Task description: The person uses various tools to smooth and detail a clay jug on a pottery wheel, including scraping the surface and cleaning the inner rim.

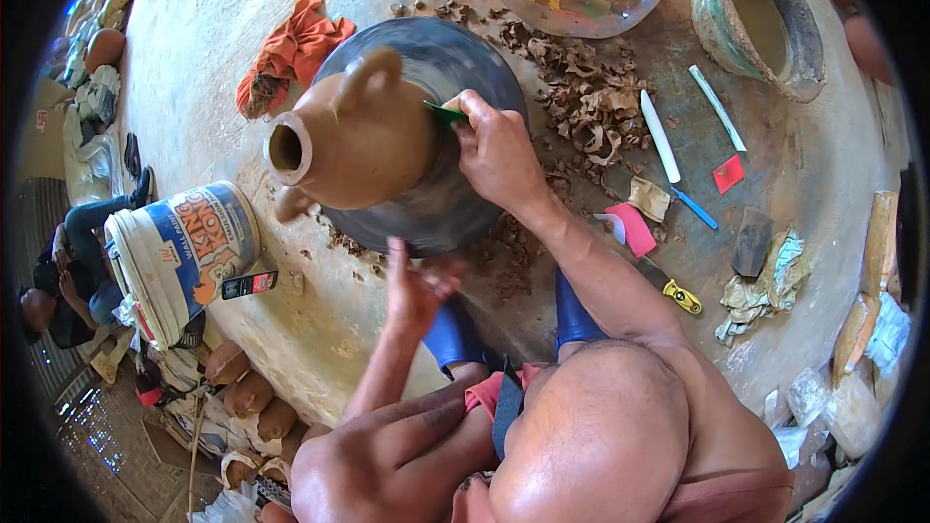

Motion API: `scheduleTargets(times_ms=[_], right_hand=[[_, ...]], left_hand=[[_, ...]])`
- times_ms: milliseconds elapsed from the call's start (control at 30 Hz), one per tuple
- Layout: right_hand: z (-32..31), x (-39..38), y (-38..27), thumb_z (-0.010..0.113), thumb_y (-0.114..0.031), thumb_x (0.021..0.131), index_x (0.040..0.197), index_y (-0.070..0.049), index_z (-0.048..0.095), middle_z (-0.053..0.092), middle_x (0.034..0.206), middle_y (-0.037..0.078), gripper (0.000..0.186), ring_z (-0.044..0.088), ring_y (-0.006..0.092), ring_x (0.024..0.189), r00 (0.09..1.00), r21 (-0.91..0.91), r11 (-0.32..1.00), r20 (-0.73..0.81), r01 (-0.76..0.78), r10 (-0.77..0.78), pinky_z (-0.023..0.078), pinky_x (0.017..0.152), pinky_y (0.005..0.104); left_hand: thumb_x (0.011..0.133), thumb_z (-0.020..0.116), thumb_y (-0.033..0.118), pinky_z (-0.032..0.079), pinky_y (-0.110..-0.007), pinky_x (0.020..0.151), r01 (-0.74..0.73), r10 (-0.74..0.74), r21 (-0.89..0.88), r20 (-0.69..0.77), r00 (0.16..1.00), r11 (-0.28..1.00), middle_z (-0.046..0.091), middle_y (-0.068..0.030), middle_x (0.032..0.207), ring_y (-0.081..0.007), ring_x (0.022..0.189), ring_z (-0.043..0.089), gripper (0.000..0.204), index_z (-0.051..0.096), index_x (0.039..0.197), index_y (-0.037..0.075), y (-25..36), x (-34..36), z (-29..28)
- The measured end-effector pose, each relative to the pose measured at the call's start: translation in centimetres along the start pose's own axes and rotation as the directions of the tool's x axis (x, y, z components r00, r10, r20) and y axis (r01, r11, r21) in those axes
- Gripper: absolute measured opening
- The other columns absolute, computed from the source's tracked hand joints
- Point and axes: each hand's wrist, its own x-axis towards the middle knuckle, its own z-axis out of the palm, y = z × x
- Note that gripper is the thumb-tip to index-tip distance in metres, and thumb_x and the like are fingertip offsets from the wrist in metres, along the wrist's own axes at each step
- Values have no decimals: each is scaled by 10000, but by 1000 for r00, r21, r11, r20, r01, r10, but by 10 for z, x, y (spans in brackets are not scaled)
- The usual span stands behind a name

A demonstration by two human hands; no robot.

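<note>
Potter's wheel (475, 58): placed on the floor (329, 329); its top is streaked with blur, so I judge it to be turning. Clay jug (373, 155): on the wheel, mouth facing left, one loop handle (373, 73) on the far side, another on the near. Right hand (494, 150): pinches a green scraper (445, 111) at the jug's right side. Left hand (415, 291): fingers spread, holding nothing, by the wheel's near edge; through the blur I cannot tell whether it touches. Step in hand, as I judge it: smoothing or trimming the wall. The next move calls for light, even pressure, with fingers outside the sweep of the handles.

Clearances, largest first. White paint bucket (199, 247): near left, apart from the wheel; the floor between gives the left arm room. Clay basin (722, 34): far right, well apart. Clear plastic tub (591, 31): far side, beyond the shavings (591, 102), which crowd the wheel's right edge. Orange cloth (295, 44): close to the far-left edge; could snag. Yellow-handled tool (681, 297): near right, beside the right forearm; mind it when withdrawing.
</note>
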Motion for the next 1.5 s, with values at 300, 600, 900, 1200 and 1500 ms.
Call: scheduleTargets(times_ms=[300, 600, 900, 1200, 1500], right_hand=[[12, -5, 1, 641, 34, 959, 1184, -20, 645, 710, 889, 286, 232, 699, 512, 923, 998, -3, 999, -33, 53, -54, 534, 721, 574], [7, -5, -3, 634, 12, 1028, 1227, -40, 694, 717, 890, 274, 214, 739, 478, 896, 994, 0, 995, -47, 97, -97, 559, 690, 477], [17, -7, 13, 633, 29, 1028, 1269, -53, 719, 752, 985, 265, 269, 783, 419, 940, 972, 27, 979, -130, 203, -198, 594, 750, 410], [26, -16, 5, 627, 31, 978, 1257, -70, 717, 742, 996, 259, 310, 724, 485, 928, 973, 45, 980, -136, 193, -186, 572, 738, 518], [5, -21, 9, 626, 18, 997, 1251, -66, 710, 746, 989, 236, 280, 726, 476, 935, 975, 25, 985, -147, 173, -168, 584, 748, 520]], left_hand=[[1113, 460, 668, 633, -476, 950, -349, 316, -117, -232, 920, 930, 572, -175, 1557, -332, 1298, 664, 778, 411, 1622, 82, -11, 42, -17], [1113, 505, 636, 630, -465, 893, -378, 368, -75, -120, 922, 923, 649, -137, 1415, -329, 1198, 720, 688, 448, 1574, 129, 71, 40, -79], [1062, 510, 729, 631, -412, 761, 128, -139, 97, 127, 982, 987, 687, -236, 1339, -304, 966, 759, 812, 461, 1550, 83, -30, -3, 8], [1125, 441, 658, 605, -483, 973, -497, 490, 51, -279, 826, 866, 632, -147, 1458, -304, 1268, 682, 736, 448, 1586, 84, 41, 72, -45], [1037, 537, 755, 612, -496, 966, -217, 212, -45, -99, 972, 975, 612, -150, 1459, -370, 1176, 707, 861, 379, 1630, 151, 27, 18, -15]])
